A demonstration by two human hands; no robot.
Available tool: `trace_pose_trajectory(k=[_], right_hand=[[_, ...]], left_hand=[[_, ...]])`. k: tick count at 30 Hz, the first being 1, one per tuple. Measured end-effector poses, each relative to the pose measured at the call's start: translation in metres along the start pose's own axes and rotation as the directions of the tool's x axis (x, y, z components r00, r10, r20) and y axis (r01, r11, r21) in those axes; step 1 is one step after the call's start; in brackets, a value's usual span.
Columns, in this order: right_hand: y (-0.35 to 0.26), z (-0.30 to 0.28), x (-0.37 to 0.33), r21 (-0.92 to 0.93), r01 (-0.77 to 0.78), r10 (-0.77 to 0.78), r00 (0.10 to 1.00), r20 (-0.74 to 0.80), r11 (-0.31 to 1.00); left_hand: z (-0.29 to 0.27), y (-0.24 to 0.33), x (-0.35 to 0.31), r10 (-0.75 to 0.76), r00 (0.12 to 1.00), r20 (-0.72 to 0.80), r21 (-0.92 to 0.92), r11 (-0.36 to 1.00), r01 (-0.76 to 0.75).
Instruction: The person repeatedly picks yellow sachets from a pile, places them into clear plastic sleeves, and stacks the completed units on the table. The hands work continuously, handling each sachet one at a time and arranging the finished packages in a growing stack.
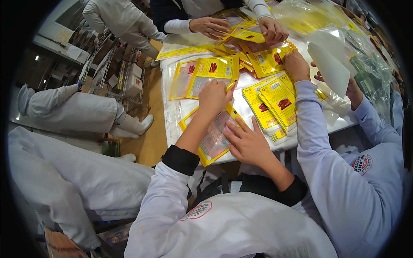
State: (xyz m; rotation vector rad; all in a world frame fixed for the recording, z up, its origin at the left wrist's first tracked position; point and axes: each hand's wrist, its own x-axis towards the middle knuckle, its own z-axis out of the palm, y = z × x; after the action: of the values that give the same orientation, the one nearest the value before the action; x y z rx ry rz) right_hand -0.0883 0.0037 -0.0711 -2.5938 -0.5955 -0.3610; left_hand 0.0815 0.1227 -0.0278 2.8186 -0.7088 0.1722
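On the desk, a yellow-edged pouch slanted lengthwise toward upper right; left fingers pinched a yellow edge; right fingers spread, gripping nothing.

the yellow pouches were glossy plastic. the white sleeve was matt cloth. the tabletop looked smooth, shiny.
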Motion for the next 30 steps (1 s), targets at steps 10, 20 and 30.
trace_pose_trajectory(k=[10, 20, 30], right_hand=[[0.0, -0.007, -0.002, 0.036, 0.011, -0.01, 1.0, -0.014, 0.999], [0.002, -0.004, -0.002, 0.011, 0.035, -0.035, 0.999, -0.03, 0.999], [-0.004, -0.003, 0.002, 0.008, 0.048, -0.048, 0.998, -0.038, 0.999]], left_hand=[[-0.046, 0.042, 0.022, -0.12, 0.82, -0.56, -0.448, 0.876, -0.178], [-0.035, 0.052, 0.083, 0.441, 0.553, -0.707, -0.051, 0.748, -0.661], [0.028, -0.002, 0.122, 0.43, 0.872, -0.236, 0.142, 0.903, -0.406]])
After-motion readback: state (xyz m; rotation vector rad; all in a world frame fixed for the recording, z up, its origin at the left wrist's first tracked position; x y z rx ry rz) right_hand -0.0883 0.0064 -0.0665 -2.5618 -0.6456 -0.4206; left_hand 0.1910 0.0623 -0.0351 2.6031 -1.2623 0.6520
